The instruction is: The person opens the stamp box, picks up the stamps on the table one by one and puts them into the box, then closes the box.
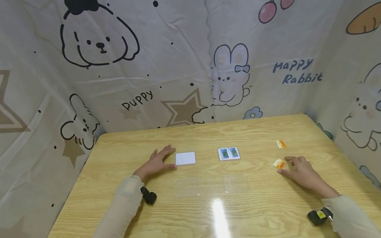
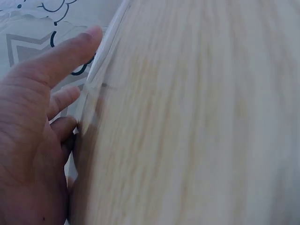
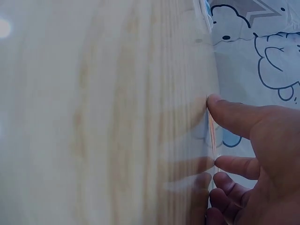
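Observation:
On the wooden table, a white rectangular stack [image 1: 185, 158], seemingly of cards, lies to the right of my left hand [image 1: 157, 163]. That hand is spread, its thumb tip at the stack's near left corner; the left wrist view shows the hand [image 2: 33, 126] with fingers extended. My right hand [image 1: 305, 173] spans a small orange-and-white card [image 1: 279, 163] between thumb and index finger. In the right wrist view the thumb and index tips of this hand [image 3: 262, 154] meet opposite ends of the card's thin orange edge [image 3: 212, 131], which lies flat.
A white-edged pair of blue-green picture cards [image 1: 229, 153] lies mid-table. Another small orange card [image 1: 281, 143] is farther back. Two transparent squares, one left [image 1: 186, 187] and one right [image 1: 236, 183], lie nearer me. A printed cloth [image 1: 184, 82] hangs behind the table.

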Demonstrator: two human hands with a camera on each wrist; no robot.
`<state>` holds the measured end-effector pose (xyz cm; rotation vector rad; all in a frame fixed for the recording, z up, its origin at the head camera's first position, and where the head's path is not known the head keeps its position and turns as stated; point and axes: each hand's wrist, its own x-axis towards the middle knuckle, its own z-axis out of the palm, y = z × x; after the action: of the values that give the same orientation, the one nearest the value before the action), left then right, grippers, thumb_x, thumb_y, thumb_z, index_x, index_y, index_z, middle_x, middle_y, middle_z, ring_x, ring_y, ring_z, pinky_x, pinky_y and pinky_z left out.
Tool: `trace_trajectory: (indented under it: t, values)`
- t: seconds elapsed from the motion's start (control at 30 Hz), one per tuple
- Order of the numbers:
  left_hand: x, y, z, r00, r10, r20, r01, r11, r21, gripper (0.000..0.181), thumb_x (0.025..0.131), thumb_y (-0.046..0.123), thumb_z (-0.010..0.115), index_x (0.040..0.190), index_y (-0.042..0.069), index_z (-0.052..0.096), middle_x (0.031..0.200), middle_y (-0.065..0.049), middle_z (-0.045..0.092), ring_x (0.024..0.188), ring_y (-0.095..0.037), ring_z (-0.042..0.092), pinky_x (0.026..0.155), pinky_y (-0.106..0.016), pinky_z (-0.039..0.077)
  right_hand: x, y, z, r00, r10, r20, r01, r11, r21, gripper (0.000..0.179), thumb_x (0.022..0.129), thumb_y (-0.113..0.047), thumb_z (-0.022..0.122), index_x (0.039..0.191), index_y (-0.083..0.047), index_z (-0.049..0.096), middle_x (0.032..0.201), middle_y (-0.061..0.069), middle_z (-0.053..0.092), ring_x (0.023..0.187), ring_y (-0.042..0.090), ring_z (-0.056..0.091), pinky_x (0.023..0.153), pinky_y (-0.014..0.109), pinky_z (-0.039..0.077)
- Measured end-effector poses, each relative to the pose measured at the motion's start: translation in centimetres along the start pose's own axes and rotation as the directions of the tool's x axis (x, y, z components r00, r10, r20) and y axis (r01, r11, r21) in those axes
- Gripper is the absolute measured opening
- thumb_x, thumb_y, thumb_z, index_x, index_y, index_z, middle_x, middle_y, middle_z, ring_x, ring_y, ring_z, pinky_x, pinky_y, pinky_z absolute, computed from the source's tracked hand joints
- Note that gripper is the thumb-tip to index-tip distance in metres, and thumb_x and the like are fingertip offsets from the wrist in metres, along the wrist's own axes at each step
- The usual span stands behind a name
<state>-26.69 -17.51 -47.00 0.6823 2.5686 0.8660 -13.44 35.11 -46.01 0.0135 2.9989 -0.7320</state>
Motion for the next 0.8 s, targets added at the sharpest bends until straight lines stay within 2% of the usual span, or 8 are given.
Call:
trace_trajectory:
  t: [0.27, 0.57, 0.8]
  values:
    - [0.0, 0.0, 0.5, 0.999, 0.018, -0.036, -0.014, 0.994, 0.109, 0.078, 0.087, 0.048, 0.067, 0.150, 0.013, 0.037, 0.162, -0.013, 0.013, 0.151, -0.031, 0.010, 0.119, -0.059, -0.003, 0.0, -0.3, 0.2, 1.000, 0.001, -0.019, -0.002, 1.000, -0.022, 0.071, 0.090, -0.043, 0.065, 0.130, 0.013, 0.047, 0.112, 0.039, 0.050, 0.102, 0.053, 0.047, 0.076, 0.059, 0.044]
    - [0.0, 0.2, 0.7, 0.997, 0.022, -0.069, -0.014, 0.994, 0.105, 0.074, 0.087, 0.045, 0.068, 0.148, 0.012, 0.040, 0.162, -0.014, 0.017, 0.150, -0.033, 0.013, 0.118, -0.060, -0.001, 0.1, -0.7, 0.2, 1.000, -0.001, -0.030, 0.000, 0.999, -0.041, 0.067, 0.090, -0.045, 0.064, 0.127, 0.010, 0.052, 0.113, 0.037, 0.053, 0.102, 0.052, 0.049, 0.076, 0.059, 0.045]
    - [0.0, 0.3, 0.8, 0.997, 0.027, -0.072, -0.019, 0.995, 0.103, 0.071, 0.087, 0.044, 0.068, 0.146, 0.014, 0.043, 0.161, -0.014, 0.018, 0.150, -0.032, 0.013, 0.118, -0.060, -0.001, 0.3, -1.2, 0.2, 0.998, -0.015, -0.054, 0.012, 0.998, -0.065, 0.056, 0.090, -0.034, 0.066, 0.120, 0.011, 0.057, 0.110, 0.033, 0.055, 0.098, 0.047, 0.052, 0.074, 0.054, 0.046]
